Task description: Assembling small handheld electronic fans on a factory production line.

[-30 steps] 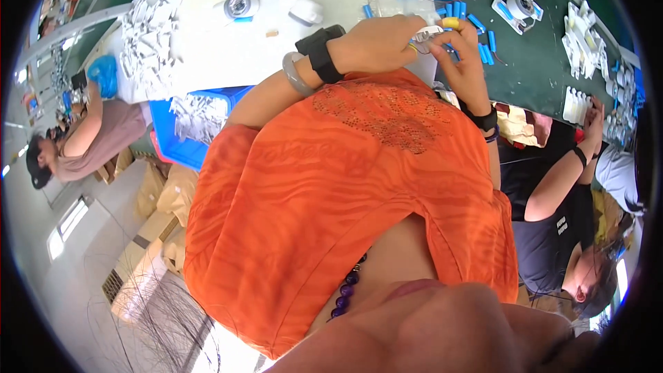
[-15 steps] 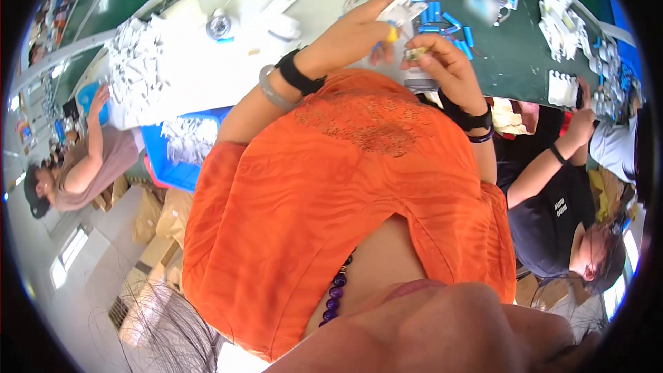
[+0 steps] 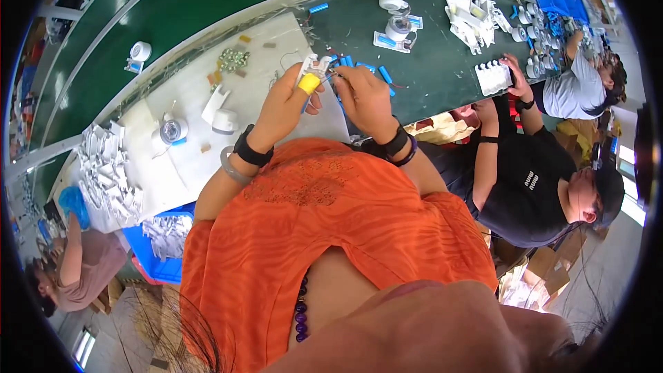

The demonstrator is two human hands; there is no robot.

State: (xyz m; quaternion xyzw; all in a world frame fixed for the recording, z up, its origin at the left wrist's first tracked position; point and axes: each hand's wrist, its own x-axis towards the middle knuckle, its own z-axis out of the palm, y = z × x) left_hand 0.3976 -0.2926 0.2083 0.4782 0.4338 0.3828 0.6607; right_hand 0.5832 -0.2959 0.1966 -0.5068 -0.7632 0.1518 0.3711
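Over the right edge of a white sheet (image 3: 276,41), my left hand (image 3: 278,107) is closed around a small white plastic housing (image 3: 315,65). Yellow wrapping (image 3: 309,83) covers the tip of one of its fingers. My right hand (image 3: 367,100) meets it from the right, thumb and fingers pinched together beside the housing. What the pinch holds is too small to make out; a thin wire shows close by. Just beyond the hands lie several blue cylindrical cells (image 3: 385,74) with thin leads, partly hidden by my right hand.
Small circuit boards (image 3: 233,60) lie heaped on the sheet, near a white part (image 3: 219,110) and a round clear-topped unit (image 3: 173,130). White plastic parts (image 3: 107,173) are piled at left, above a blue crate (image 3: 162,273). At right, a co-worker's hand (image 3: 516,77) touches a white part (image 3: 493,79).
The view has shifted, showing more of the green belt. My hands have come together: the right, earlier holding a small greenish piece apart from the housing, now pinches right beside it.
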